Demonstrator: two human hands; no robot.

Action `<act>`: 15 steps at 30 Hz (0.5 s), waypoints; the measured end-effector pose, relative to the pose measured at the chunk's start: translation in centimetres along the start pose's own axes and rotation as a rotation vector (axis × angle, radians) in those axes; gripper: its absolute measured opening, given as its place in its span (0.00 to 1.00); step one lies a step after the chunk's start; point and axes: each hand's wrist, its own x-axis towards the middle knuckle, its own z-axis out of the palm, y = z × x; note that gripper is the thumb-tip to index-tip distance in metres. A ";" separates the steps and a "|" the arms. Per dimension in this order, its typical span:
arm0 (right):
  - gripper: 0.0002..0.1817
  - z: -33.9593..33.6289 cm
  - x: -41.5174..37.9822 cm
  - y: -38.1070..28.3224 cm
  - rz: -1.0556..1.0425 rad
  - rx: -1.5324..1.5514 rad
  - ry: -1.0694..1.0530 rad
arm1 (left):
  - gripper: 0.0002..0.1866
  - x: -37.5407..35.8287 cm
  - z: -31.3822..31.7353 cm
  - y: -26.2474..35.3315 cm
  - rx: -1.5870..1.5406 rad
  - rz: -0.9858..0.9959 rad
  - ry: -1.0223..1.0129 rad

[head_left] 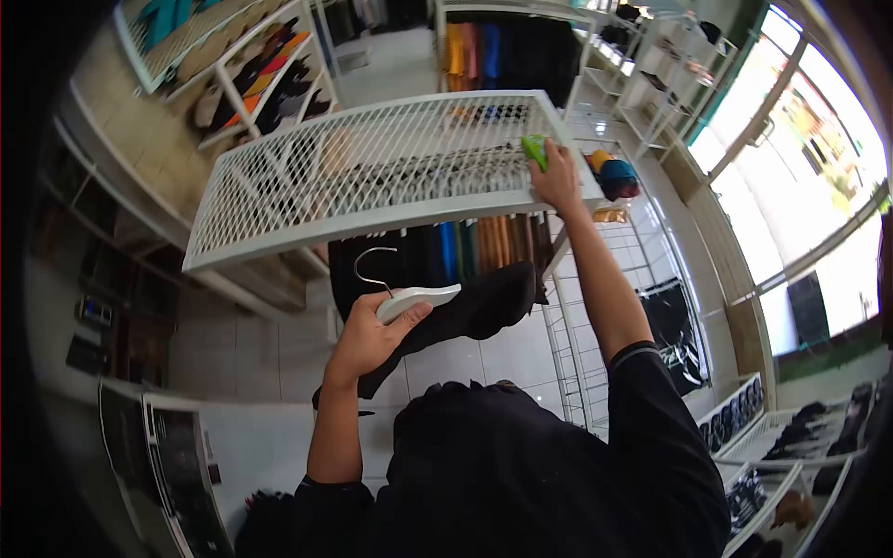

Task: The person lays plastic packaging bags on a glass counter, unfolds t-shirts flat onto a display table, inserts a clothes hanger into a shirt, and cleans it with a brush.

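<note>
Hung clothes [474, 244] crowd below the mesh shelf [372, 167].

Left hand [372, 337] grips a hanger [417, 299]; right hand [556, 179] presses a green cloth [534, 149] on the mesh shelf [372, 172].

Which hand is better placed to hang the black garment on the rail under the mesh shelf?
Probably the left hand: it grips the white hanger carrying the black garment. The right hand is up on the mesh shelf, holding a green object.

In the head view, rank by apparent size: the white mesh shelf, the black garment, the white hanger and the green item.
1. white mesh shelf
2. black garment
3. white hanger
4. green item, partly hidden by the right hand
</note>
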 end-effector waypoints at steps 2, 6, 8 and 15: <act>0.32 -0.8 -0.2 -1.6 0.009 -0.178 -0.018 | 0.17 -0.9 -0.9 -1.0 0.019 0.056 0.033; 0.20 -4.4 -4.4 -10.4 -0.121 0.168 0.032 | 0.17 -3.7 -2.6 -1.3 0.014 0.017 0.176; 0.13 -4.9 -9.1 -14.9 -0.067 0.441 -0.229 | 0.17 -5.2 -3.9 -1.5 0.038 -0.036 0.184; 0.16 4.4 -18.3 -23.9 -0.181 0.735 -0.557 | 0.20 -10.4 -7.4 -3.8 0.138 -0.240 0.449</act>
